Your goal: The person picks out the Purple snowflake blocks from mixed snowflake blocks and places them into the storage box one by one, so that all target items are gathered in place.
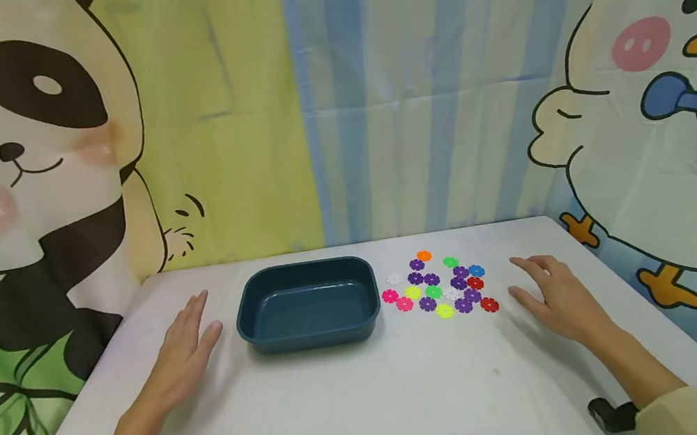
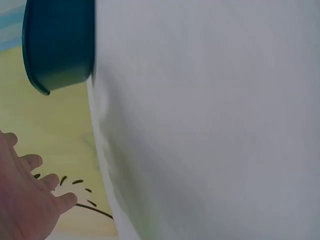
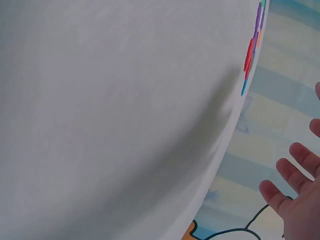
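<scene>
From my end, going L to R: L hand (image 1: 180, 353) hovers over the table (image 1: 341, 407) at its left side, fingers extended, grip holding nothing, near the bin but not touching. Next right is that dark teal bin (image 1: 313, 341), upright on the table's far half; I can see its inside in the head view & there's nada in it. Just R of it, btwn bin and R hand, the flower-shaped discs (image 1: 434, 292) lie flat in a loose cluster: lots of purple, plus red, pink, yellow, green, white, orange, blue. Some look touching; can't tell re overlap. R hand (image 1: 559, 301) hangs just right of them, fingers extended, thumb apart, grip also w/ nothing in it. Step-wise I'd call this the ready stage, pre-contact. Next move, IMO, calls for R hand going left & down onto the nearest discs w/ a fine thumb-and-finger pinch, since they look thin; L hand could steady the bin.
</scene>
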A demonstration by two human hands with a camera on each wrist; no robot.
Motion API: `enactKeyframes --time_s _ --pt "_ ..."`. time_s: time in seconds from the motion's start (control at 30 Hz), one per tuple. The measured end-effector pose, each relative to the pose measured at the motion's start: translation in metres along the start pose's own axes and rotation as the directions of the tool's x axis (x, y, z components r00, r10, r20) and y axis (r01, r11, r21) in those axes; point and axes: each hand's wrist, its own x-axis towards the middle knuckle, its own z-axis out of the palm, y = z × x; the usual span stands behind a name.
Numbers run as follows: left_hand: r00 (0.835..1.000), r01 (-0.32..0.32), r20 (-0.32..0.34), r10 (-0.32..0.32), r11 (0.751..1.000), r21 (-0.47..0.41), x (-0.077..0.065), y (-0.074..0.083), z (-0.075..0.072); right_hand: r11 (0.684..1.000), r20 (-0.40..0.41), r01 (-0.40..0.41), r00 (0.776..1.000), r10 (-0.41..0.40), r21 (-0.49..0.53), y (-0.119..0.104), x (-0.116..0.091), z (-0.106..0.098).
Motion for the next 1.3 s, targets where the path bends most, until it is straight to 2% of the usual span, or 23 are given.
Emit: enactKeyframes --time_s 0.23,0.53,0.73,1.03,1.3 --pt "0.997 0.069 0.055 -0.063 0.991 -0.116 0.011 0.017 0.013 0.996 0.055 -0.037 0.998 0.032 0.085 -0.007 0.008 0.005" --pt "0.999 0.033 0.044 -0.022 0.962 -0.27 0.011 0.022 0.03 0.975 0.078 -0.102 0.993 0.088 0.199 -0.015 0.018 0.021" --pt "0.999 0.038 0.049 -0.024 0.953 -0.3 0.013 0.026 0.038 0.951 0.114 -0.153 0.985 0.126 0.268 -0.018 0.023 0.028" --pt "0.999 0.047 0.015 -0.044 0.944 -0.327 0.014 0.027 0.05 0.923 0.166 -0.203 0.974 0.156 0.326 -0.02 0.026 0.036" --pt "0.994 0.106 0.019 -0.106 0.929 -0.355 0.013 0.028 0.057 0.909 0.2 -0.256 0.959 0.198 0.327 -0.022 0.028 0.044"
